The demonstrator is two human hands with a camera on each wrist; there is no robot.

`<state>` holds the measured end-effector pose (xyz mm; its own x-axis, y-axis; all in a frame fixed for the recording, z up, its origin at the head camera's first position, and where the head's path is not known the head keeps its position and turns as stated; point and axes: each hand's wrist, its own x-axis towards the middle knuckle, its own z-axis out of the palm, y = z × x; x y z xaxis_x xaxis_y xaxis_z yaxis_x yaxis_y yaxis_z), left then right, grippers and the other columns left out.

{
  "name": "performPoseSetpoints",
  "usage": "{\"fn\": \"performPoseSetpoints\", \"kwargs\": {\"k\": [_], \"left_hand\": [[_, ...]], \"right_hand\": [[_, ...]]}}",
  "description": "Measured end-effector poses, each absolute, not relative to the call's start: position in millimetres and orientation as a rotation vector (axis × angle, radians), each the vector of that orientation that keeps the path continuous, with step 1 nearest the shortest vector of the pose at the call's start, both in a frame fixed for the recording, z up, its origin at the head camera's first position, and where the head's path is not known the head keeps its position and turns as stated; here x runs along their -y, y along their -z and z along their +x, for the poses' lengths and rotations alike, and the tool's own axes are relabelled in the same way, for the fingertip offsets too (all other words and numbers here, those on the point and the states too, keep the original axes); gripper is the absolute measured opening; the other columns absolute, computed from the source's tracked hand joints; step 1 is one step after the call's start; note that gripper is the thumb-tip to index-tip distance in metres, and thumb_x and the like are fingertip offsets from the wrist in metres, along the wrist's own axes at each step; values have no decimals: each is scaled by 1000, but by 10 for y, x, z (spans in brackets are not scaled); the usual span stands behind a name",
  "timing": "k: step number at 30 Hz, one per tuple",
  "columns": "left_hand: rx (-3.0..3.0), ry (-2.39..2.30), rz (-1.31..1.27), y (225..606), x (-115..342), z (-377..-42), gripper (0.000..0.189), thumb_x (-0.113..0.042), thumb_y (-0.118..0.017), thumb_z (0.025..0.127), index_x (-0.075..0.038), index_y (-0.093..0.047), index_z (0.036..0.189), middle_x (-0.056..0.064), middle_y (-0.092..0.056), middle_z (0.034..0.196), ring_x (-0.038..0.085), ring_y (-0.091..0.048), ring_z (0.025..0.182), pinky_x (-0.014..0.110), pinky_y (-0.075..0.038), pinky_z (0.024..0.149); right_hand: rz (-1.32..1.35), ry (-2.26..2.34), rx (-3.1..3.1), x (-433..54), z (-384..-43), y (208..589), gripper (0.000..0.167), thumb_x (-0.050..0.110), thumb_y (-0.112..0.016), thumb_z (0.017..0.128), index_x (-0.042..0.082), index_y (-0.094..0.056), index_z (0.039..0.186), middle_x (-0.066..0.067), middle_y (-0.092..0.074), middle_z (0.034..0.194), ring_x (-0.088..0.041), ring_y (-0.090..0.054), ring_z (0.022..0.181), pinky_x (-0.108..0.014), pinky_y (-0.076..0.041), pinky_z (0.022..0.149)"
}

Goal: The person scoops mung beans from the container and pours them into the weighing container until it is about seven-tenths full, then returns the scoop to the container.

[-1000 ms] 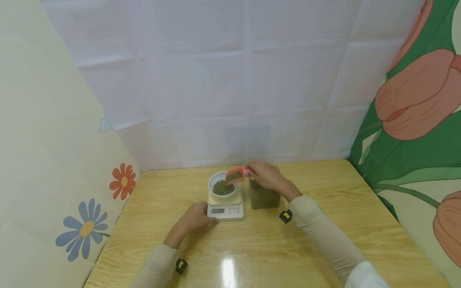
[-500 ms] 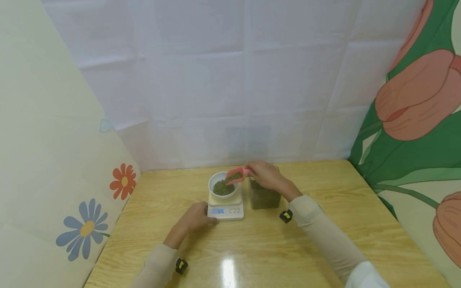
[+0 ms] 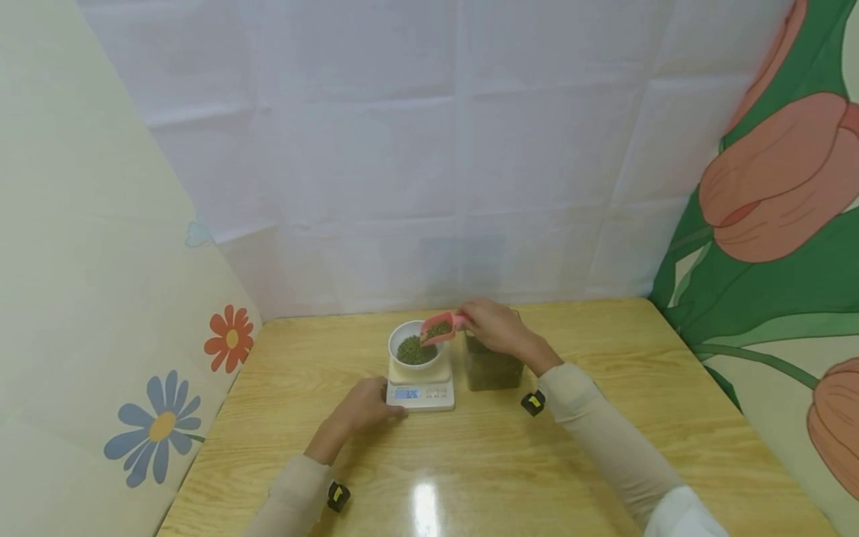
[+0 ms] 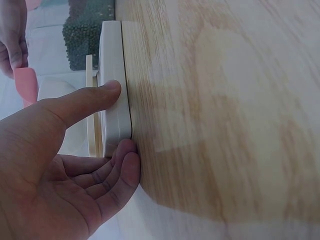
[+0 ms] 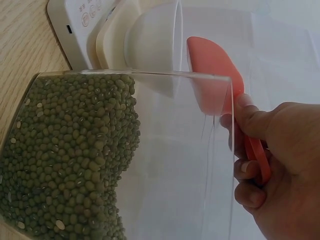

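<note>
A white bowl (image 3: 403, 335) with a heap of green mung beans (image 3: 415, 350) sits on the cream platform (image 3: 423, 377) of a white digital kitchen scale (image 3: 438, 403), its display (image 3: 406, 394) lit. Just to the right, a clear plastic container (image 5: 167, 175) is partly filled with more of the beans. The right hand (image 3: 495, 326) has its grip clamped on the handle of a pink scoop (image 5: 209, 65), whose tip is over the bowl's right side, with some beans lying in it. The left hand (image 3: 365, 404) has its grip closed round the scale's near left corner, thumb on the front edge, fingers at the side. The right hand and wrist hide part of the clear container's top. Everything stands on a wood-grain surface (image 3: 483, 462), with a creased white cloth (image 3: 376, 164) behind and flower-patterned panels (image 3: 772, 179) at either side
</note>
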<state>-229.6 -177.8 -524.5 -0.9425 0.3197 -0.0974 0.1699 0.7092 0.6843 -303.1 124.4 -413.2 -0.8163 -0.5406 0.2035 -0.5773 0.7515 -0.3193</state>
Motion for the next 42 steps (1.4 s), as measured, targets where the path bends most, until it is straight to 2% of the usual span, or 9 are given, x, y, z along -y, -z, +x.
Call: {"fn": "performPoseSetpoints", "kwargs": {"k": [15, 25, 32, 42], "left_hand": [[-2705, -1062, 381, 5250, 1812, -2305, 36, -25, -91, 83, -5, -72, 107, 1, -73, 88, 15, -62, 73, 31, -54, 66], [-2714, -1046, 373, 5250, 1814, -2305, 35, -25, -91, 83, -6, -71, 104, 1, -71, 84, 15, -60, 71, 31, -53, 64], [-2718, -1048, 376, 5238, 1808, -2295, 34, -25, -90, 83, -5, -72, 104, 1, -71, 84, 16, -61, 71, 31, -54, 65], [-2717, -1048, 374, 5245, 1805, -2298, 34, -25, -90, 83, -5, -72, 104, 1, -71, 85, 16, -61, 72, 31, -54, 65]], "right_hand": [[924, -527, 2852, -1178, -3014, 4116, 26, 26, -67, 104, 3, -75, 116, -11, -76, 109, -29, -71, 104, -47, -59, 94], [970, -483, 2823, -1174, -3022, 4103, 25, 27, -68, 104, 6, -76, 112, -8, -76, 105, -25, -70, 99, -44, -60, 89], [965, -480, 2836, -1159, -3003, 4075, 25, 26, -68, 104, 6, -76, 115, -10, -77, 111, -29, -72, 106, -46, -60, 97], [977, -452, 2837, -1152, -3004, 4066, 28, 27, -68, 104, 4, -76, 119, -12, -77, 116, -30, -71, 111, -47, -58, 101]]}}
